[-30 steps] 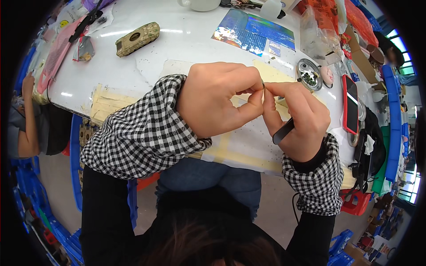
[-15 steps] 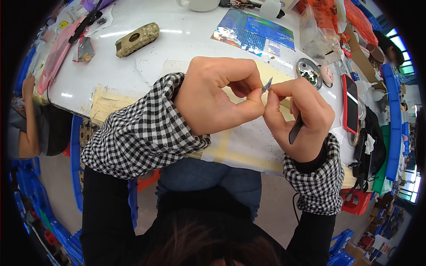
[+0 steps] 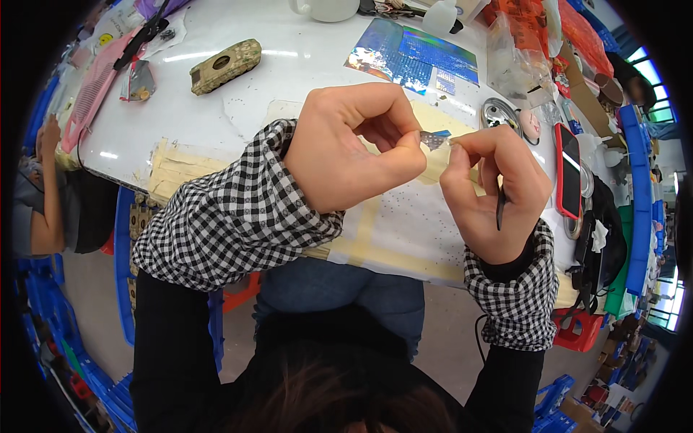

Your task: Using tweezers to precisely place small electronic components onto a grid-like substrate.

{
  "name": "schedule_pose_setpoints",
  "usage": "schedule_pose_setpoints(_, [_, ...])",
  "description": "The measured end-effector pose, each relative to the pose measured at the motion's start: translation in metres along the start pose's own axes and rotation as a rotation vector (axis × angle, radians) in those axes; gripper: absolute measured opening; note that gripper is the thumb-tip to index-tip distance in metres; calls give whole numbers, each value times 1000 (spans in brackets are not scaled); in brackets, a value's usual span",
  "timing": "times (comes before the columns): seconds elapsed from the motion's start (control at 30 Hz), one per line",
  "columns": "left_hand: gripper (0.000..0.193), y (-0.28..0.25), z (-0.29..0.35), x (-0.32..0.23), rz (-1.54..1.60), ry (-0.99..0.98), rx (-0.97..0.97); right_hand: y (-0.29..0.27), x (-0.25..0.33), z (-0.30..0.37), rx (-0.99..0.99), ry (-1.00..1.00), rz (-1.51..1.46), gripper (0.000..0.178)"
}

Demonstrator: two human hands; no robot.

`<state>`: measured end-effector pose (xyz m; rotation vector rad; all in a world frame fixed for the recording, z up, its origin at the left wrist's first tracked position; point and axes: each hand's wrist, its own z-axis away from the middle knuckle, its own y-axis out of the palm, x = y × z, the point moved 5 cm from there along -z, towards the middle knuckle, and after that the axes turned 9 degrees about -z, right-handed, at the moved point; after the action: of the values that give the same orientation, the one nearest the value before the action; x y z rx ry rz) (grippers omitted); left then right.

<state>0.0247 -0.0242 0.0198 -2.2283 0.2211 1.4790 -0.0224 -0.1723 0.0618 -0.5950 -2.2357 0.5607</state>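
My left hand (image 3: 354, 148) pinches a small piece of shiny sheet (image 3: 435, 139) between thumb and forefinger. That piece is silver with rows of tiny dots and has a blue edge. Close to its right side is my right hand (image 3: 498, 184), thumb and forefinger pressed together at a tiny pale bit too small to name. A dark slender tool (image 3: 500, 208) is tucked across the right palm, its other end hidden. Beyond the hands lie holographic blue sheets (image 3: 440, 54) on the table (image 3: 289, 72). A camouflage-patterned model hull (image 3: 226, 66) with a round opening rests farther left.
At the right stand a round metal tin (image 3: 498, 112), a red-cased phone (image 3: 569, 169) and clear plastic bags (image 3: 516, 65). A white mug (image 3: 325, 9) and a small bottle (image 3: 439, 16) are at the back. Another person's arm (image 3: 49, 187) shows at far left.
My hands have drawn slightly apart, leaving a gap between their fingertips. More of the dotted sheet piece now shows in my left hand, and the dark tool has turned more upright.
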Motion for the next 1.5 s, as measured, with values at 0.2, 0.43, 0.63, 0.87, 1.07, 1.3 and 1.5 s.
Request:
schedule_pose_setpoints(0.2, [16, 2, 2, -6, -85, 79, -30, 3, -1, -1, 17, -31, 14, 14])
schedule_pose_setpoints(0.43, [16, 2, 2, -9, -166, 159, -75, 5, 3, 0, 23, -67, 57, 13])
schedule_pose_setpoints(0.63, [14, 4, -2, 11, 224, -192, 20, 5, 0, 0, 10, -61, 63, 14])
schedule_pose_setpoints(0.87, [18, 1, -4, 17, 374, -248, 8, 5, 0, 0, -11, -49, 65, 15])
schedule_pose_setpoints(1.07, [19, -10, -8, 28, 431, -333, -101, 1, 1, 1, -41, -32, 65, 15])
schedule_pose_setpoints(1.3, [20, -12, -10, 34, 474, -413, -128, 0, 0, 1, 9, 9, 37, 15])
schedule_pose_setpoints(1.5, [21, -18, -11, 36, 408, -405, -166, 15, 17, 1, 197, -197, -42, 19])
